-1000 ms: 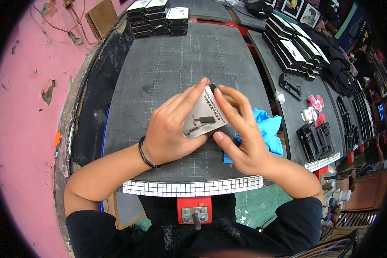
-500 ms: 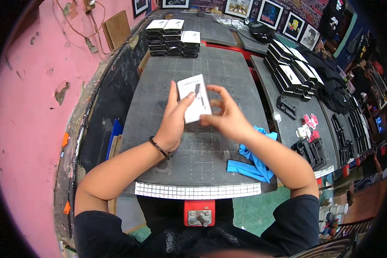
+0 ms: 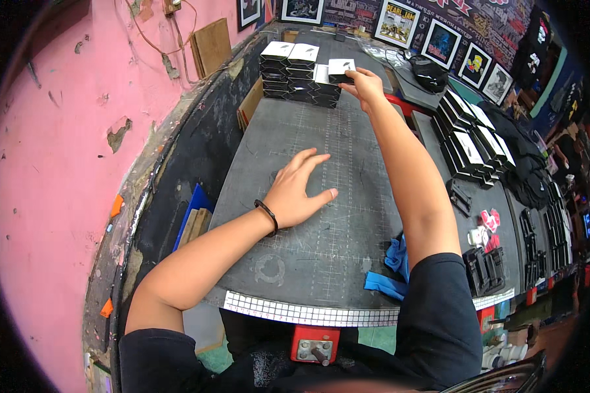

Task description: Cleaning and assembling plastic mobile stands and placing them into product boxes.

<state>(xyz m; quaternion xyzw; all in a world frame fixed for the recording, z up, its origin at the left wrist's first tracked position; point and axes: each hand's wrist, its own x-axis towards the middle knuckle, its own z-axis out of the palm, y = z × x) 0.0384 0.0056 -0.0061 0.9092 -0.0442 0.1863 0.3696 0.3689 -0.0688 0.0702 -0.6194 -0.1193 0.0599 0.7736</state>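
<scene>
Out at the far end of the dark table, my right hand grips a small white-topped box by its right edge. That box is at the right end of a stack of similar black-sided boxes, over its upper right part; whether it rests on the stack I cannot tell. My left hand hovers over or lies on the middle of the table, fingers spread and holding nothing. A dark bracelet is round the left wrist. Partly behind my right arm lies a blue cloth.
Another stack of boxes stands on the table to the right, with black parts and red-and-white pieces nearer me. A pink wall and dark ledge run along the left. A white gridded strip edges the table's front.
My right hand has carried the white box from mid-table to the far stack. The left hand has let go of it and spread its fingers. The view has shifted somewhat.
</scene>
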